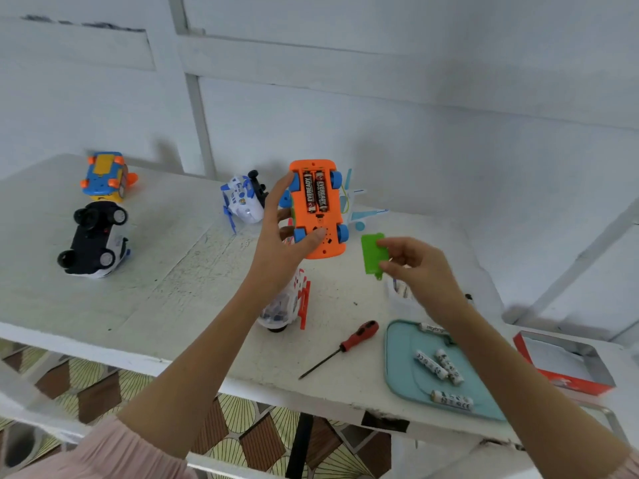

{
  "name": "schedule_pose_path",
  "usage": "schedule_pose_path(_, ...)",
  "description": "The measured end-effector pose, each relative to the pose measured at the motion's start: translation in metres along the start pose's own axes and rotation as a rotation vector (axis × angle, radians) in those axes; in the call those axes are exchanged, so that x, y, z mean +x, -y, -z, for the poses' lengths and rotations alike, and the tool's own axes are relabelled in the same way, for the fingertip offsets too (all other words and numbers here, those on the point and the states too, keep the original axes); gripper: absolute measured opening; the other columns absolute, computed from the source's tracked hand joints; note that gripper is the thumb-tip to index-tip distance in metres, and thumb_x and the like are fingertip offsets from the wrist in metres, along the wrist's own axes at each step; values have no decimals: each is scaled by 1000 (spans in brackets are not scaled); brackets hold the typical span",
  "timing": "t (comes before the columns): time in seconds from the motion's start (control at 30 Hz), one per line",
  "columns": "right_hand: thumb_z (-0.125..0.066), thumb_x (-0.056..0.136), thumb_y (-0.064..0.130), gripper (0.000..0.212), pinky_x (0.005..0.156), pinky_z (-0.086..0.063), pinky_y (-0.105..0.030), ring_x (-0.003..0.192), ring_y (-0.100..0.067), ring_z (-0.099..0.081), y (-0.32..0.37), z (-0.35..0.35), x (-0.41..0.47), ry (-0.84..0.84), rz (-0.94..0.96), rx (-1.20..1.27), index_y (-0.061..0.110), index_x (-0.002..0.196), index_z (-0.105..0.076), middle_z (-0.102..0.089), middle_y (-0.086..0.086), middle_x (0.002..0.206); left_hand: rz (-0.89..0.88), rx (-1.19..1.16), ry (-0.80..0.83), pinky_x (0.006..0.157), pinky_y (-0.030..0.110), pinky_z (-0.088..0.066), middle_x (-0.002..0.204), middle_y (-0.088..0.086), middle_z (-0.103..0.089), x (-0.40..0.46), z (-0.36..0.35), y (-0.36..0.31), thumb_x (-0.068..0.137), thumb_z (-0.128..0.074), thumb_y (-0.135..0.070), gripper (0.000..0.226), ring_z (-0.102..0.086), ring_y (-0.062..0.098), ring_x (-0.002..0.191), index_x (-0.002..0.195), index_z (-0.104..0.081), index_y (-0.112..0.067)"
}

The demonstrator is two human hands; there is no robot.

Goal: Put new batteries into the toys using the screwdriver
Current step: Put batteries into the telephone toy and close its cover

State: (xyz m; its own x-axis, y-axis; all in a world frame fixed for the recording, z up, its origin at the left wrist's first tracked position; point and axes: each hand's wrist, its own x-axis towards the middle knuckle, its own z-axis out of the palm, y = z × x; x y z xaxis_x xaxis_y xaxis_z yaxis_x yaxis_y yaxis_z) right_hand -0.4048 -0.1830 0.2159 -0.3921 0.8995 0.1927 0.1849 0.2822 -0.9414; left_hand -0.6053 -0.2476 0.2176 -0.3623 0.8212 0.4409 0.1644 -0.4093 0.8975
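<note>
A: The left hand (280, 233) fingers clamp the orange toy car (318, 209) upturned above the table (173, 271), two batteries (315, 197) seated.

B: Right hand (415, 267) fingers pinch the green cover (371, 254). Misaligned, it could jam; the screwdriver (345, 345) lies untouched.

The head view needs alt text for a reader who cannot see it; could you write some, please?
A left hand holds an upturned orange toy car with two batteries exposed; the right hand pinches its green cover.
</note>
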Motion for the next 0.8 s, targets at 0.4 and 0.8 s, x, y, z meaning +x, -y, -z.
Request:
schedule_pose_path(0.4,-62,78,-9,37,73,-50,-17,81,-7,-63,50,16,-9,9,168,208,18,103,-63,-67,4,86,6,-11,187,74,19,-54,126,0,-52,0,-41,5,78,-69,-18,72,-61,-3,98,131,-30,-47)
schedule_pose_path(0.8,-63,82,-2,29,75,-55,-20,82,-11,-66,54,-1,-1,-103,124,164,13,106,-62,-67,-3,89,30,-55,203,80,27,-56,124,-1,-53,-5,-47,2,78,-70,-13,74,-60,-2,97,135,-31,-40)
